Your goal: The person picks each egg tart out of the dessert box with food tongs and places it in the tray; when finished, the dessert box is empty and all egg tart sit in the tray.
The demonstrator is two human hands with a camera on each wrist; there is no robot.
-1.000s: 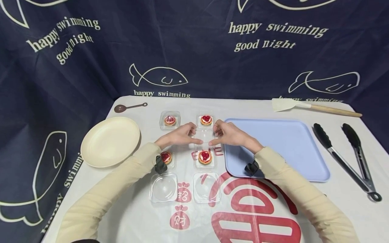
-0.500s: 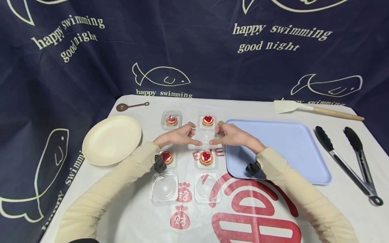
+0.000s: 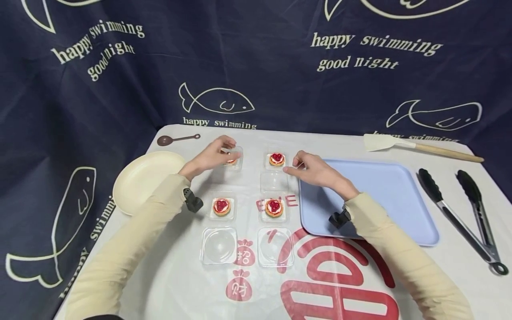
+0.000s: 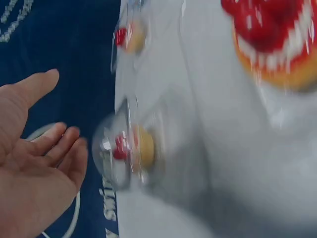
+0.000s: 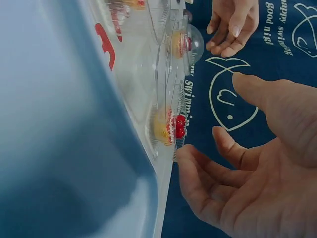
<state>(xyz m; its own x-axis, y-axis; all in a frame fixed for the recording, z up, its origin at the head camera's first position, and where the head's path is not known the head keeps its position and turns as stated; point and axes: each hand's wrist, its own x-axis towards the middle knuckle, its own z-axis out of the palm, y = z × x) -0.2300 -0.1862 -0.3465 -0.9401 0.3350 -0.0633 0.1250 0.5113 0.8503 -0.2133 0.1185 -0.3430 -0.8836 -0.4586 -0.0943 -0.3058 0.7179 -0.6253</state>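
My left hand (image 3: 212,155) hovers by the back left clear box (image 3: 237,166), fingers loosely bent with nothing between them; it partly covers the tart inside. In the left wrist view a domed lid (image 4: 106,148) sits over that tart. My right hand (image 3: 314,169), also empty with relaxed fingers, stays just right of the back right box, where a red-topped tart (image 3: 277,159) sits and a clear lid (image 3: 274,181) extends toward me. Two nearer tarts, one on the left (image 3: 221,206) and one on the right (image 3: 274,207), rest in boxes with domed lids (image 3: 219,246) folded open toward me.
A cream plate (image 3: 136,186) is on the left, partly behind my left sleeve, with a brown spoon (image 3: 172,140) beyond it. On the right lie a blue tray (image 3: 372,195), a white spatula (image 3: 384,142) and black-tipped tongs (image 3: 460,222). A dark blue curtain (image 3: 280,89) hangs behind.
Both hands were at the back right box's lid. The left hand has moved left and back to the other box; the right has drawn slightly right, leaving the lid.
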